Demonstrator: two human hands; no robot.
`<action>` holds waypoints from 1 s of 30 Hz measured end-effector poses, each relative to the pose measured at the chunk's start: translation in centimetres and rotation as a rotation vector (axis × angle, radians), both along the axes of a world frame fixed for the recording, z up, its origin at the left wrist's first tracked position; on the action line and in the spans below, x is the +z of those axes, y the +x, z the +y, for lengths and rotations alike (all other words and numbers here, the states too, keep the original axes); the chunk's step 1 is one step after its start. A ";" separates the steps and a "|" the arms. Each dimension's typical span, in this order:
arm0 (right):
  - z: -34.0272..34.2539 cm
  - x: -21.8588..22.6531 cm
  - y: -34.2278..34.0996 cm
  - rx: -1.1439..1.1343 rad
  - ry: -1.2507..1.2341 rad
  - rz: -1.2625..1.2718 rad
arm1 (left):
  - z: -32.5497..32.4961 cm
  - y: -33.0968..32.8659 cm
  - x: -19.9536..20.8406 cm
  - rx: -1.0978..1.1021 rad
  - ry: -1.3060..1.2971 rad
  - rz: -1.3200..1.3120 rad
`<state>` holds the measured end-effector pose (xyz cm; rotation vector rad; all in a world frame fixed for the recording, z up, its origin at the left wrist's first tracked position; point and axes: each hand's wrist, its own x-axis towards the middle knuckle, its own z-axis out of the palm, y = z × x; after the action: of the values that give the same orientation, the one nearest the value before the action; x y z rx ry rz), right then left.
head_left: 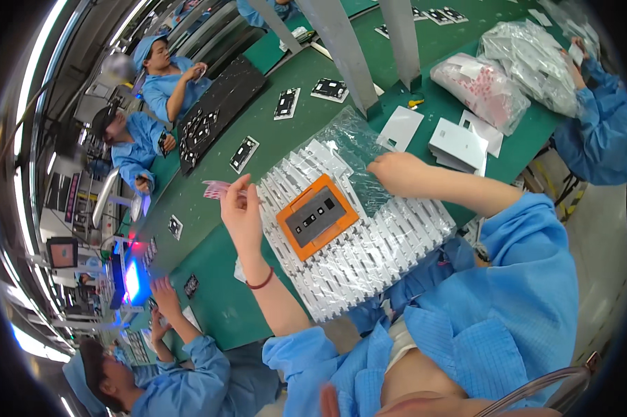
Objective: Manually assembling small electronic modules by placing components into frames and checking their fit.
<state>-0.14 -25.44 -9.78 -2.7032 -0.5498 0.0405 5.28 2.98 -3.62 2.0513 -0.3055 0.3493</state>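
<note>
My left hand (242, 217) is raised at the left edge of a broad layer of silver-white slotted strips (355, 267). Its fingers pinch a small pink patterned sheet (217, 189). On the strips lies an orange frame (298, 244) holding a dark grey plate (317, 217) with several small cut-outs. Clear plastic film (352, 139) spreads over the far side of the strips and under part of them. My right hand (400, 175) is closed beside this film, at the far right edge of the strips; whatever its fingertips grip is hidden.
White cards (400, 128), a stack of white boxes (458, 144) and filled plastic bags (484, 90) lie to the right. Metal posts (341, 52) rise from the bench. Black-and-white parts (286, 103) are scattered on the green surface (209, 267). Several co-workers in blue sit around.
</note>
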 end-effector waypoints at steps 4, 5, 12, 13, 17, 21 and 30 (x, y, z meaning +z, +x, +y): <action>0.7 -0.2 2.4 -0.006 -0.127 0.272 | -0.5 1.1 -1.3 0.073 -0.119 -0.202; 1.5 -0.8 3.7 -0.057 -0.062 0.198 | -0.5 1.1 -0.4 0.065 -0.170 -0.229; 3.7 -3.9 10.1 -0.317 0.838 0.520 | 0.5 -2.2 3.9 0.073 -0.326 -0.386; 3.9 -4.2 10.0 -0.399 1.058 0.619 | 0.6 -2.5 3.7 0.093 -0.350 -0.417; 4.3 -2.4 9.4 -0.396 0.948 0.852 | 1.8 -3.0 2.7 0.140 -0.369 -0.392; 4.0 -3.4 9.7 -0.313 0.924 0.724 | 1.5 -2.5 2.4 0.070 -0.336 -0.341; 4.9 -0.3 8.6 -0.197 0.812 0.790 | 2.2 -2.7 3.4 0.033 -0.356 -0.320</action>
<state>8.47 -20.51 -10.08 -1.7290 -0.0214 0.6450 2.56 5.22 -0.18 1.6495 -0.3740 0.7031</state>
